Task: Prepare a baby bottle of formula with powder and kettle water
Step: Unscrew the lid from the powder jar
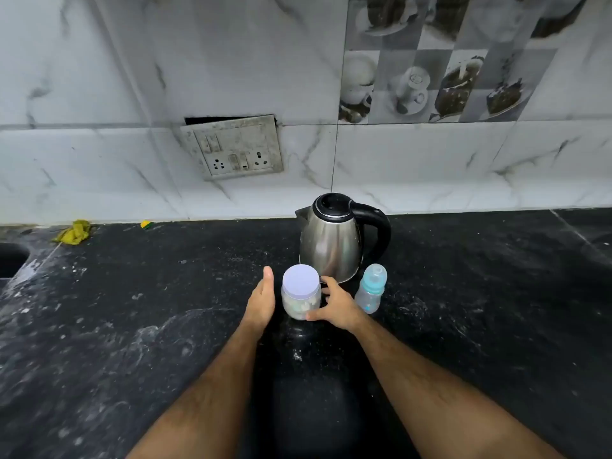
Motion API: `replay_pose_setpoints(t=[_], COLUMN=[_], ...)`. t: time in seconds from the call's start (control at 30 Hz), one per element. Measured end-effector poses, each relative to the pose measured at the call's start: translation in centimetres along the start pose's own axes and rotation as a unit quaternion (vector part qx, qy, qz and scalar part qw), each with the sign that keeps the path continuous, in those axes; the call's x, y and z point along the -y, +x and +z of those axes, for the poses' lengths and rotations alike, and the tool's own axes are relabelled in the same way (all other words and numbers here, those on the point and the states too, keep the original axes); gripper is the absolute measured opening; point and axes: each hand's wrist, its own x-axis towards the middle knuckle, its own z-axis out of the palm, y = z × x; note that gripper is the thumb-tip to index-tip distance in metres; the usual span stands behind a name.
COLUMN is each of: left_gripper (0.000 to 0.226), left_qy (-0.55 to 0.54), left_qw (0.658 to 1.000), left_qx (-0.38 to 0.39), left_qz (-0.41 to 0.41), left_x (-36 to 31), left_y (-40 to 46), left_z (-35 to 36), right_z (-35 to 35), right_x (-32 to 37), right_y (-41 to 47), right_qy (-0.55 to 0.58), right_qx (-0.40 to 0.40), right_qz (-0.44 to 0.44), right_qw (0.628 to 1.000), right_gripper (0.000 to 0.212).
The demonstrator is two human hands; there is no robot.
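One jar (pixel 300 291), one bottle (pixel 371 288), one kettle (pixel 331 238), all upright.
Your left hand (pixel 261 301) is flat and open beside the jar; your right hand (pixel 334 304) cups it.

The black stone counter (pixel 132 326) in front of me carried a steel kettle (pixel 334 240) near the wall. Just before the kettle stood my powder jar (pixel 300 293) and, to its right, the baby bottle (pixel 371 289). Far left of the kettle lay a yellow rag (pixel 73 232) and a small yellow scrap (pixel 145 224).
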Motion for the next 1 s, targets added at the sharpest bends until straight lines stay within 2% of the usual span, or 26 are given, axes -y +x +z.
replay_pose_setpoints(t=[0.07, 0.17, 0.23, 0.43, 0.7, 0.8, 0.87, 0.93, 1.0], left_gripper=[0.125, 0.082, 0.066, 0.064, 0.069, 0.072, 0.057, 0.038, 0.064], left_qy=[-0.008, 0.002, 0.007, 0.012, 0.021, 0.053, 0.066, 0.018, -0.018], left_qw=[1.0, 0.998, 0.997, 0.995, 0.987, 0.984, 0.983, 0.983, 0.978], left_qx=[0.023, 0.064, 0.073, 0.093, 0.153, 0.153, 0.123, 0.121, 0.159], left_qz=[-0.005, -0.005, 0.005, 0.027, 0.04, 0.077, 0.123, 0.138, 0.136], left_x=[-0.5, -1.6, -1.8, -2.6, -4.6, -4.9, -5.3, -5.9, -6.7], left_y=[0.0, -1.2, -1.5, -2.3, -4.1, -4.4, -4.2, -4.1, -4.0], left_z=[0.1, 0.7, 0.8, -0.1, -0.5, -0.8, -0.9, -1.1, -1.3], right_z=[0.2, 0.6, 0.9, 0.9, 0.9, 0.6, 0.3, 0.2, 0.0], right_x=[0.6, 0.8, 0.6, 0.6, 2.2, 2.7, 3.5, 3.9, 4.2], right_y=[0.0, -0.1, -0.3, -1.6, -3.5, -4.1, -5.2, -5.9, -6.5], right_qy=[-0.006, 0.003, 0.012, 0.065, 0.124, 0.157, 0.182, 0.208, 0.234], right_qx=[-0.012, -0.022, -0.03, -0.045, -0.041, -0.042, -0.032, 0.003, 0.027], right_qz=[-0.008, -0.004, -0.009, -0.044, -0.111, -0.111, -0.114, -0.131, -0.139], right_qw=[1.0, 1.0, 0.999, 0.996, 0.985, 0.98, 0.976, 0.969, 0.962], right_gripper=[0.101, 0.092, 0.089, 0.072, 0.098, 0.075, 0.049, 0.034, 0.032])
